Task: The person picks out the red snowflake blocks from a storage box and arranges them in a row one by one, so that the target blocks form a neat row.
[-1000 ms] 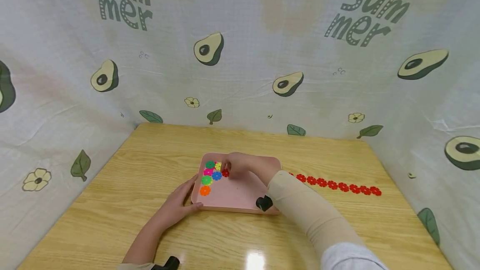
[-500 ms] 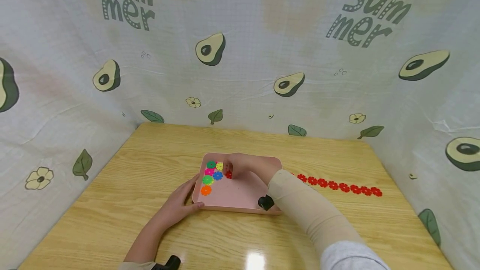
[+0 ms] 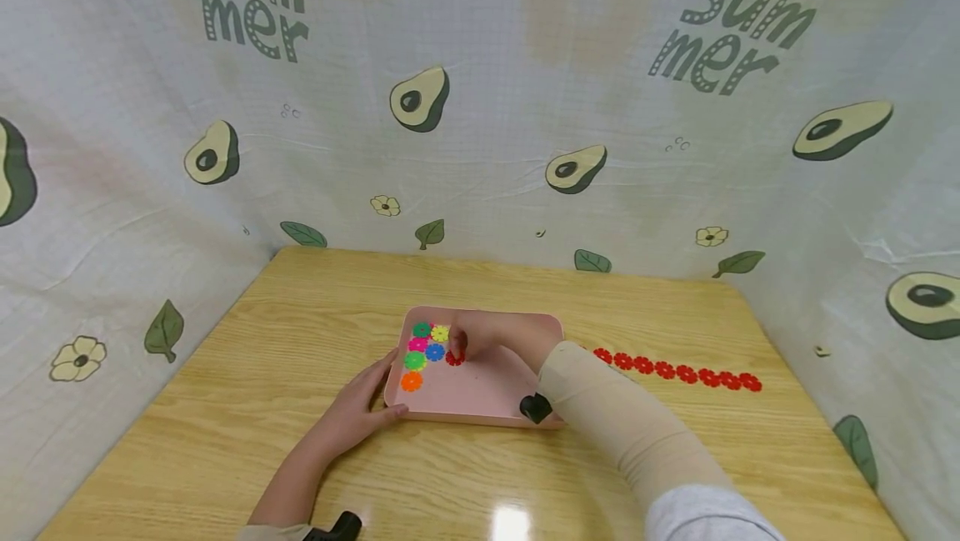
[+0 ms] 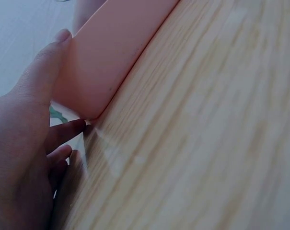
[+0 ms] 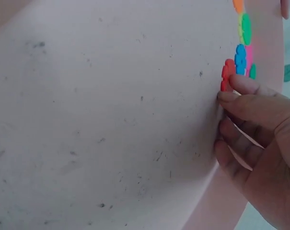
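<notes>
My right hand [image 3: 474, 333] reaches into the pink tray [image 3: 480, 422]. Between thumb and index finger it pinches a red flower-shaped plastic disc [image 5: 226, 72], whose lower edge is at or close to the tray floor. Left of it lie loose discs: blue [image 3: 435, 352], yellow [image 3: 440, 333], dark green [image 3: 422, 330], pink [image 3: 418, 344], light green [image 3: 415, 361] and orange [image 3: 412, 381]. The left hand [image 3: 356, 409] holds the tray's near left corner, thumb against the front wall and fingers along the left side. The left wrist view shows that thumb on the pink wall.
To the right of the tray a row of several red discs [image 3: 664, 370] lies on the wooden table [image 3: 420, 483]; the right arm hides its left end. A white cloth with avocado prints [image 3: 480, 107] hangs behind the table and at both sides.
The right fingertips and the red disc have shifted slightly within the tray, and more of the yellow disc shows. The left hand stays at the corner.
</notes>
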Demonstrator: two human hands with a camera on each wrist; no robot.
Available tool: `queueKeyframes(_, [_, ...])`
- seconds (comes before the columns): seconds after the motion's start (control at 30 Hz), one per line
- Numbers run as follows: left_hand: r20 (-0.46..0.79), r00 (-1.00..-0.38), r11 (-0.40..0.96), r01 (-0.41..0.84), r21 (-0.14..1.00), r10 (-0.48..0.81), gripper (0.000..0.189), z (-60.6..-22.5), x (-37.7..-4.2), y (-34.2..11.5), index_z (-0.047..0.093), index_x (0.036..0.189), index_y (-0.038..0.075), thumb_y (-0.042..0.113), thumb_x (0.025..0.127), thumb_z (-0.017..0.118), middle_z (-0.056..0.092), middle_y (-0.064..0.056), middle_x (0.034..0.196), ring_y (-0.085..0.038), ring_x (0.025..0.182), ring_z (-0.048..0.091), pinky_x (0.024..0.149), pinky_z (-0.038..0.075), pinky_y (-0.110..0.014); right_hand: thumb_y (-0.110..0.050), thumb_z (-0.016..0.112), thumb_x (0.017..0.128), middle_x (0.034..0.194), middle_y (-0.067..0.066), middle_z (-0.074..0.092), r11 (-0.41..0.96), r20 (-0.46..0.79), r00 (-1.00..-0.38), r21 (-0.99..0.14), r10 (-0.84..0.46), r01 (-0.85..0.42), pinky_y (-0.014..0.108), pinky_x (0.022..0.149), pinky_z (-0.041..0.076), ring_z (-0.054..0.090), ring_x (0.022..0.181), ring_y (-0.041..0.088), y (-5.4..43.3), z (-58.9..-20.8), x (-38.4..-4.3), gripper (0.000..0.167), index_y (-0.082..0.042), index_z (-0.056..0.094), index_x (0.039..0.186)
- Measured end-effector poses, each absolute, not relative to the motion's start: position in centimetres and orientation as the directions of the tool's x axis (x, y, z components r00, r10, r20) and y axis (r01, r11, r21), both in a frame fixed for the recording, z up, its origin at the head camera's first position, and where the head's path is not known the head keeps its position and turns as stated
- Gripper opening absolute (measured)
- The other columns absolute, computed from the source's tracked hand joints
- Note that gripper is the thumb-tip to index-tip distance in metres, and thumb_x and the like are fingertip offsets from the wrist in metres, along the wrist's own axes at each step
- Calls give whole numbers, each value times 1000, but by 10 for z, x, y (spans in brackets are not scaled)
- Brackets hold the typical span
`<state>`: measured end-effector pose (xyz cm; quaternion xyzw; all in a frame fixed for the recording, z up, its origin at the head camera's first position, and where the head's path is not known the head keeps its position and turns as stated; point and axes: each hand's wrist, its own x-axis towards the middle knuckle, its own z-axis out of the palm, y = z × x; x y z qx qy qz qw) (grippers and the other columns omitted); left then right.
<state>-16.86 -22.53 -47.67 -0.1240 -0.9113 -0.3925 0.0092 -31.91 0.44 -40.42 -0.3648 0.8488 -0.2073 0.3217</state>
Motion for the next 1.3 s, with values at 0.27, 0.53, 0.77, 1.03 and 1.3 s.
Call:
queueKeyframes(0.27, [98,-971,665,220,714,216,89,-477,-168,-226,24,157,22,48,86,71,34,-14,154,-41,140,28,108,25,-65,1,71,86,83,3,60,652,-381,-538,-550,-752,-522,18,59,48,53,83,14,2,-403,-314,8,-6,69,88])
queueKeyframes(0.53, [79,-974,665,203,719,213,89,-476,-167,-225,23,157,22,49,86,70,33,-14,154,-41,140,28,108,25,-65,-6,77,84,95,-3,61,667,-383,-547,-463,-744,-583,18,69,53,54,92,12,-2,-401,-311,20,-18,69,97])
queueKeyframes(0.77, [90,-972,665,214,716,216,88,-475,-168,-224,23,157,22,48,86,70,34,-13,154,-40,140,28,108,25,-65,-3,77,82,93,-6,59,662,-403,-528,-394,-748,-637,18,66,52,52,89,11,-6,-399,-311,22,-21,72,92])
queueKeyframes(1.03, [95,-971,660,221,718,221,89,-473,-168,-223,23,157,22,48,86,71,34,-13,154,-40,140,28,108,24,-64,-2,76,83,90,-6,59,668,-422,-522,-381,-741,-640,18,65,53,51,89,11,-5,-396,-310,20,-22,73,85])
queueKeyframes(1.3, [95,-972,667,217,713,215,89,-474,-168,-225,23,157,23,49,86,70,34,-13,154,-40,140,29,108,25,-64,4,73,83,85,-5,59,679,-426,-530,-417,-733,-604,19,58,50,52,82,11,-3,-395,-307,24,-20,73,84])
